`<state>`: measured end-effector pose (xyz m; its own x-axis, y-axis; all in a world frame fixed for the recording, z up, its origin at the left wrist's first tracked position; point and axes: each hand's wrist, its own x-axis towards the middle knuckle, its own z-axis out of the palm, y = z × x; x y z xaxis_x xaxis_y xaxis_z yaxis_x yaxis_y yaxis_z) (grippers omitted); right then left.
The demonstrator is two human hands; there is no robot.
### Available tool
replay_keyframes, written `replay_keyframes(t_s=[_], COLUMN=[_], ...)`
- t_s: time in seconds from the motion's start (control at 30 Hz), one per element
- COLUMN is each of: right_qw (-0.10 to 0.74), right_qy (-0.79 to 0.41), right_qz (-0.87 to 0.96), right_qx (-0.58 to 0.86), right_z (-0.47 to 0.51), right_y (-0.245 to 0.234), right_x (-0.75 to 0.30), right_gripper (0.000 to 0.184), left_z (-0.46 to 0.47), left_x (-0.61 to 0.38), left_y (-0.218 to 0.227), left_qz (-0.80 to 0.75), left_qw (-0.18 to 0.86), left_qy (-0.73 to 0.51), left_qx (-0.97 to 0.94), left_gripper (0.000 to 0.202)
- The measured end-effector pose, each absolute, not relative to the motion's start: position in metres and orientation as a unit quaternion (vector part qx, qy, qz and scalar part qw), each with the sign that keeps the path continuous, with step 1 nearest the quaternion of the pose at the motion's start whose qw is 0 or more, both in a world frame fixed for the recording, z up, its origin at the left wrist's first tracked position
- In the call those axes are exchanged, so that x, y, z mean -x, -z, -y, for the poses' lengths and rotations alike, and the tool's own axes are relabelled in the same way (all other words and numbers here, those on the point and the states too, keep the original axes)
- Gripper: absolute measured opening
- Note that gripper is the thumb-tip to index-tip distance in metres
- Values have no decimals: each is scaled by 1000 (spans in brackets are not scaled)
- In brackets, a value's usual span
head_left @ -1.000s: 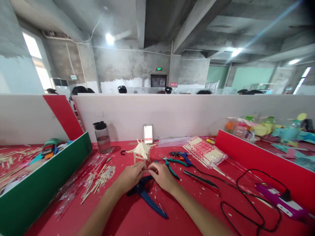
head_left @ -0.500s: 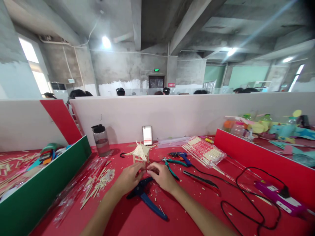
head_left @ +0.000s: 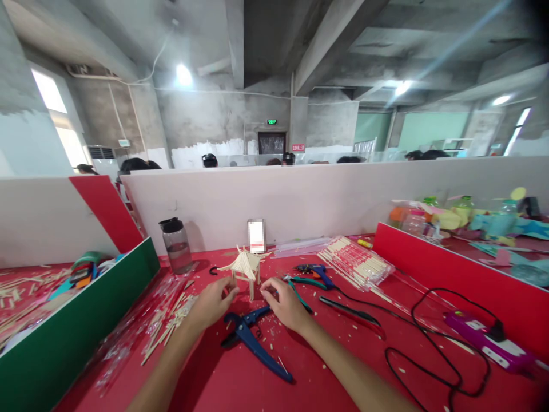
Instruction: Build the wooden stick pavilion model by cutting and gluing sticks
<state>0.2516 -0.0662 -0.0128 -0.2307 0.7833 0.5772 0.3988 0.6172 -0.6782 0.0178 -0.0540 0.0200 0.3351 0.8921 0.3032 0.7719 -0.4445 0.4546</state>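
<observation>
A red tabletop (head_left: 231,384) littered with pale scraps runs up to a white partition (head_left: 300,197), under a bare concrete ceiling with lit lamps. In the head view, a small pavilion-like stick model (head_left: 245,265) stands on its legs near the middle of the table. A blue-handled cutter (head_left: 261,350) lies on the near side of it, between the forearms. To the right are teal-handled pliers (head_left: 305,292), a blue glue gun (head_left: 316,271), a wrapped bundle of sticks (head_left: 358,260) and a purple power strip (head_left: 489,346); to the left, a dark-lidded bottle (head_left: 176,247) and loose cut sticks (head_left: 174,320).

The left hand (head_left: 213,302) and the right hand (head_left: 283,303) flank the model's near leg, well apart from each other. Each has its fingers curled toward the thumb; whether either pinches something small, I cannot tell.

A green board (head_left: 94,320) walls the left side, a red board (head_left: 463,266) the right.
</observation>
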Motion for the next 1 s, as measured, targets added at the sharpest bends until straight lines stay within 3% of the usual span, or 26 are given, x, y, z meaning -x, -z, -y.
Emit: replay_keyframes(t_s=[0.37, 1.0], right_qw=[483, 471], right_qy=[-203, -202], right_qz=[759, 768], right_qx=[386, 384], right_z=[63, 63], right_y=[19, 19], right_x=[-251, -251], right_gripper=[9, 8], left_z=[61, 64], left_x=[-44, -74], left_y=[-22, -15], left_qz=[-373, -441], left_qw=[423, 546], left_qy=[-354, -501], left_qx=[-746, -506], left_gripper=[43, 47])
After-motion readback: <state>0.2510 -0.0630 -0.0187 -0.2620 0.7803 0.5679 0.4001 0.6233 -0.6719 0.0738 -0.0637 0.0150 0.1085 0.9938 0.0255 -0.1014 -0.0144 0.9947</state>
